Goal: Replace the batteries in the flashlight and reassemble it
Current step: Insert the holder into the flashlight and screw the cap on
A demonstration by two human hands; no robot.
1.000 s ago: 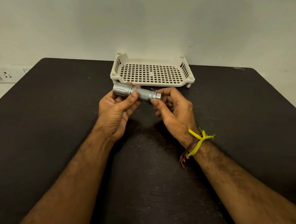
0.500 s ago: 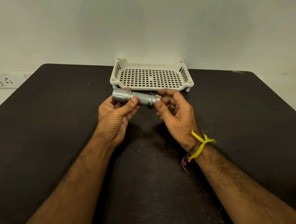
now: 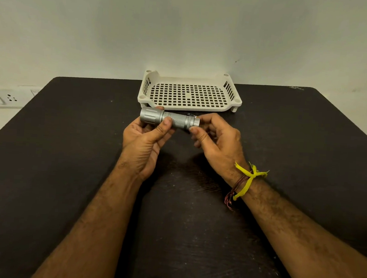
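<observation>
A silver flashlight (image 3: 170,120) is held level above the black table (image 3: 58,151), its wide head pointing left. My left hand (image 3: 144,138) grips it at the head and knurled body, thumb across the front. My right hand (image 3: 216,139) pinches the tail end of the flashlight between thumb and fingers. A small dark item with an orange tip (image 3: 192,115) shows just behind the tail end, by my right fingertips; I cannot tell what it is.
A white perforated plastic tray (image 3: 233,92) stands at the table's far edge, against the wall, just behind the flashlight. A wall socket strip (image 3: 3,99) is at the far left. Yellow and red threads circle my right wrist.
Both hands have kept their hold on the flashlight; the right hand's fingers have shifted a little at the tail end. The camera has tilted slightly.
</observation>
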